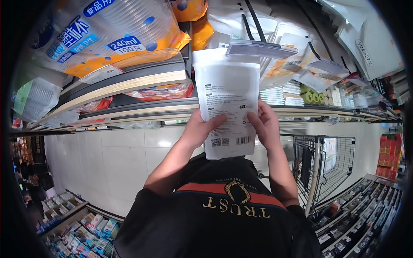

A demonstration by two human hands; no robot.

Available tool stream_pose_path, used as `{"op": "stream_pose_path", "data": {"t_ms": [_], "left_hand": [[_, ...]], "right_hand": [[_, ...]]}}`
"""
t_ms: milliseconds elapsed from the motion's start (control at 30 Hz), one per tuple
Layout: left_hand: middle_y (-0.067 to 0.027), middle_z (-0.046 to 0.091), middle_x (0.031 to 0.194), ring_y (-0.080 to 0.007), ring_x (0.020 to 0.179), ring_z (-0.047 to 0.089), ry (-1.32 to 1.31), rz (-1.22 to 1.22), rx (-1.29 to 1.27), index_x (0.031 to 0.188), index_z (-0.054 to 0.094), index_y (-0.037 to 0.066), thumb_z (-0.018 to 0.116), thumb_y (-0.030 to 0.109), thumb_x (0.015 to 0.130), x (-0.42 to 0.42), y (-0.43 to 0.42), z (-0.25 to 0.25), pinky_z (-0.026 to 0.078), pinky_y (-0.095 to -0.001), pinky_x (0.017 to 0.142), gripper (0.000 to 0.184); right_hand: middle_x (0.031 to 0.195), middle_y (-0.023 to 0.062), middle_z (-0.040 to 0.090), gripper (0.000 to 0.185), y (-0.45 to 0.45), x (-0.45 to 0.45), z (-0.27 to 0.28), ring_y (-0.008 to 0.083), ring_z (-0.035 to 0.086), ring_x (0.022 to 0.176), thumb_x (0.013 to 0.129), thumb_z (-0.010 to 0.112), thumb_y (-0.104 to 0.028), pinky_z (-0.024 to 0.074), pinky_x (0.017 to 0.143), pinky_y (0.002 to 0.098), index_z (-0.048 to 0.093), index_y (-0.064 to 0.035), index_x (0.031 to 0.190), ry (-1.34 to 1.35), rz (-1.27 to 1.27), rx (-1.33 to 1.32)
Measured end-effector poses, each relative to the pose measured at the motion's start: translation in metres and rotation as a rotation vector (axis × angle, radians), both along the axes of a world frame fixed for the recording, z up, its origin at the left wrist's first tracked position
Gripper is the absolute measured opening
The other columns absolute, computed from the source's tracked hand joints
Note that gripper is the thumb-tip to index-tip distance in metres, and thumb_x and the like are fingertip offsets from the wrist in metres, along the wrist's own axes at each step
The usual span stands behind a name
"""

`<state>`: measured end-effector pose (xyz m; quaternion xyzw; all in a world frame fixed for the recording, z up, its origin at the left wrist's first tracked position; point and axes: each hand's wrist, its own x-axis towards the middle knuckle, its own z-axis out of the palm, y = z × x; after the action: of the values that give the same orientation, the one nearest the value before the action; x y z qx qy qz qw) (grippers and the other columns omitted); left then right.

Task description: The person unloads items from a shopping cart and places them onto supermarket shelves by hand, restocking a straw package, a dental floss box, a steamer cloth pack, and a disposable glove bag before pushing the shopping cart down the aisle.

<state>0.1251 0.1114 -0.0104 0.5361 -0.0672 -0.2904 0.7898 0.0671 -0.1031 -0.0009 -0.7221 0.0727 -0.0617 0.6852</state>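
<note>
A white pouch (232,94) with small printed text, QR codes and a barcode faces me in front of my chest. On its left side my left hand (200,127) is closed, thumb across the front. My right hand (265,124) grips the opposite side, its thumb also on the printed face. The fingers behind the pouch are mostly hidden. Just above the pouch's top edge is a clear price-tag holder (261,49) on a black hook; I cannot tell whether they touch.
Large bags of plastic cups (116,34) fill the upper left shelf (129,88). Hanging white packs (286,56) are at the upper right. A wire shopping cart (329,167) stands to my right on the tiled floor (107,167). More shelves of goods (92,232) lie behind me.
</note>
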Motion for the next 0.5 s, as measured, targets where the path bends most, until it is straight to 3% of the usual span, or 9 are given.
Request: {"op": "stream_pose_path", "data": {"t_ms": [33,67,500], "left_hand": [[-0.0101,0.072,0.109,-0.0175,0.096,0.068,0.030,-0.023,-0.018,0.119,0.067,-0.001,0.068,0.006,0.092,0.002,0.001,0.000,0.055,-0.0328,0.086,0.028],[-0.0101,0.072,0.109,-0.0175,0.096,0.068,0.038,-0.032,-0.017,0.119,0.067,-0.001,0.068,0.006,0.092,0.004,0.002,-0.001,0.055,-0.0328,0.086,0.028],[-0.0118,0.071,0.111,-0.0190,0.097,0.069,0.099,-0.092,-0.054,0.120,0.065,-0.003,0.067,0.007,0.093,0.010,0.004,0.002,0.055,-0.0326,0.085,0.029]], "right_hand": [[0.107,0.0050,0.070,0.033,0.000,-0.001,-0.003,0.0092,0.063,0.094,0.096,0.066,-0.010,0.0508,0.079,0.0253,0.060,0.0006,0.127,0.055,0.111,0.289],[0.106,0.0056,0.072,0.024,0.001,-0.003,-0.005,0.0078,0.065,0.092,0.099,0.062,-0.009,0.0512,0.082,0.0243,0.064,0.0025,0.121,0.065,0.122,0.324],[0.102,0.0039,0.073,0.022,0.013,-0.009,-0.005,0.0064,0.064,0.088,0.098,0.063,-0.009,0.0507,0.078,0.0231,0.067,0.0031,0.117,0.031,0.020,0.283]]}}
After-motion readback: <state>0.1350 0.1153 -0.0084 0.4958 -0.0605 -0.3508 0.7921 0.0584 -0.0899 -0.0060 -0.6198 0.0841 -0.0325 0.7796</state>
